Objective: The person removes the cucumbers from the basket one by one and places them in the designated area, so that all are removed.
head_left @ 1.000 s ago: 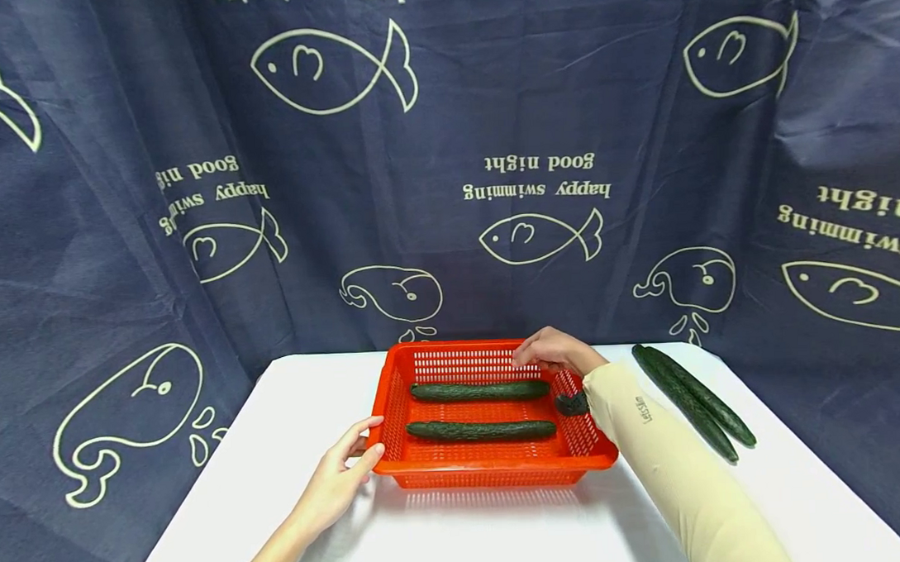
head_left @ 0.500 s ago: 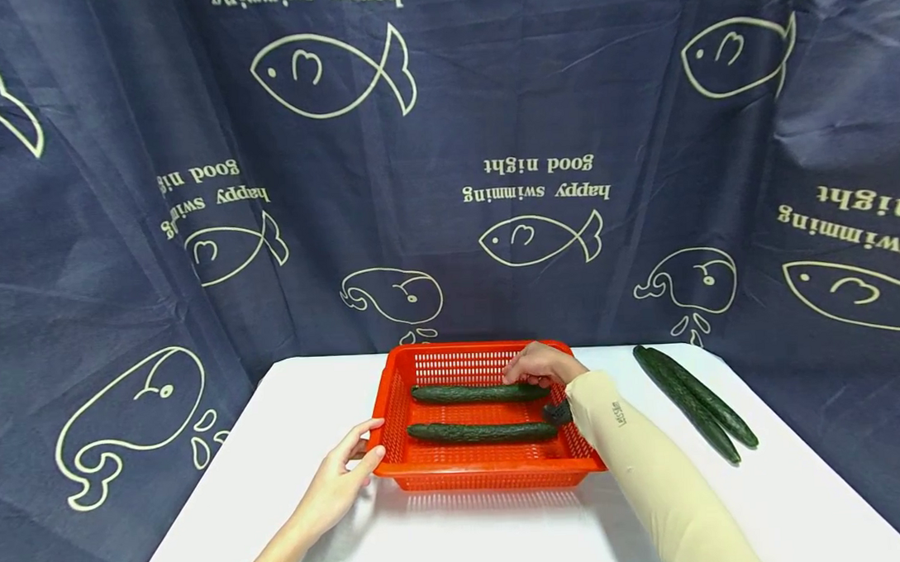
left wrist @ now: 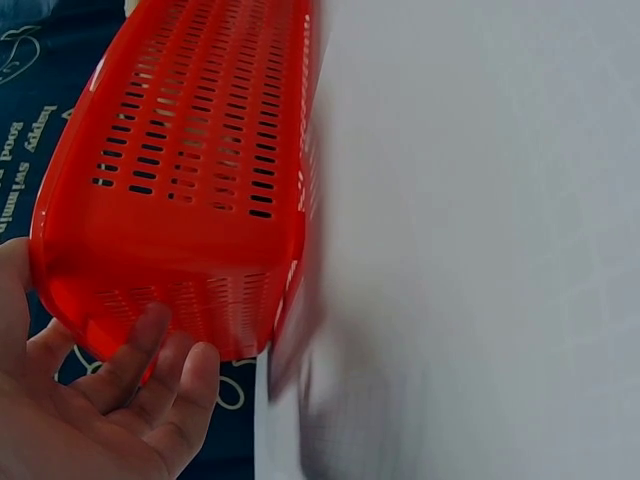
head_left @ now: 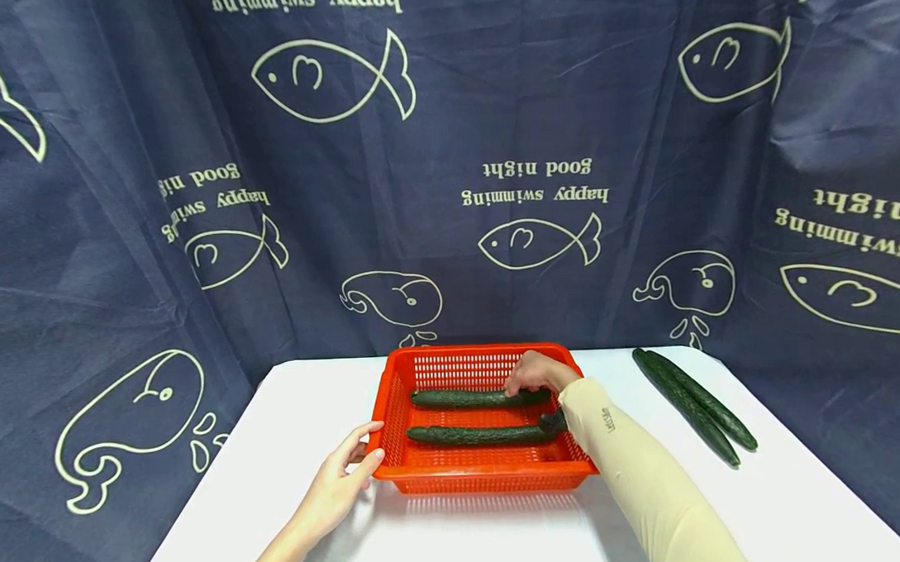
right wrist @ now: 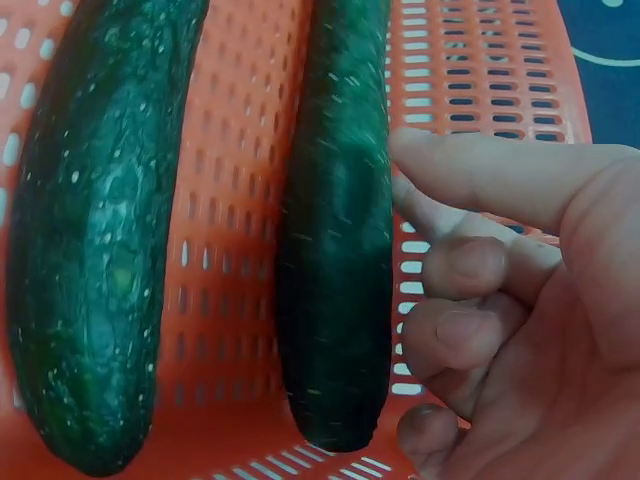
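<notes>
A red perforated plastic basket (head_left: 494,470) holds two long dark green cucumbers lying crosswise. My left hand (head_left: 341,477) grips its left rim; in the left wrist view the fingers (left wrist: 190,390) reach round the basket's end. My right hand (head_left: 533,372) reaches into the basket at the far cucumber (head_left: 461,399) and hides part of its right end. In the right wrist view, the upper fingertip touches this cucumber's side, while the other fingers bend loosely alongside it. The near cucumber (head_left: 470,435) lies apart, its right end overlapped by a dark object (head_left: 552,421) at my right wrist.
Two more cucumbers (head_left: 694,405) lie side by side on the white table (head_left: 459,537), right of the basket and past my right sleeve (head_left: 628,465). A dark blue curtain (head_left: 417,191) with fish drawings hangs behind the table's back edge.
My right hand has come down and left from above the basket's right rim to the far cucumber, which has turned slightly. My left hand has stayed at the left rim.
</notes>
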### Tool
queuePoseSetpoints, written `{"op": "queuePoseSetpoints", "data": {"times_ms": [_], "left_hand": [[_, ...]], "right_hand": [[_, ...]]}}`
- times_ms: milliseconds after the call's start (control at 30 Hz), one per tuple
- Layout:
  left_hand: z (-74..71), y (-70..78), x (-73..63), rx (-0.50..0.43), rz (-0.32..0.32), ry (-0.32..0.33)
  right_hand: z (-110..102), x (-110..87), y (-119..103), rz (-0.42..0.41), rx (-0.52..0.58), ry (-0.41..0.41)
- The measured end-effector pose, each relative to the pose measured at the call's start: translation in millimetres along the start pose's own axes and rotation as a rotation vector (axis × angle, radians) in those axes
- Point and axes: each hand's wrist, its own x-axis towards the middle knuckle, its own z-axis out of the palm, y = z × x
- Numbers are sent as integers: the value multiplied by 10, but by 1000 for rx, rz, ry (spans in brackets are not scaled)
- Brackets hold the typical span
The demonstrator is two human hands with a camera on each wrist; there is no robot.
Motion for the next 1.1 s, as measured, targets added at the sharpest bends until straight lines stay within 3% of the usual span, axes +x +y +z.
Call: {"op": "queuePoseSetpoints", "data": {"times_ms": [233, 533, 767, 933, 1100], "left_hand": [[10, -25, 12, 18, -3, 7], [5, -30, -2, 8, 0, 4], [15, -24, -13, -3, 18, 2], [10, -18, -8, -5, 4, 7], [1, -23, -6, 0, 2, -2]], "right_hand": [[48, -6, 58, -32, -40, -61], [62, 0, 64, -35, -83, -51], [116, 36, 86, -118, -118, -63], [113, 14, 89, -90, -106, -59], [106, -25, 95, -55, -109, -106]]}}
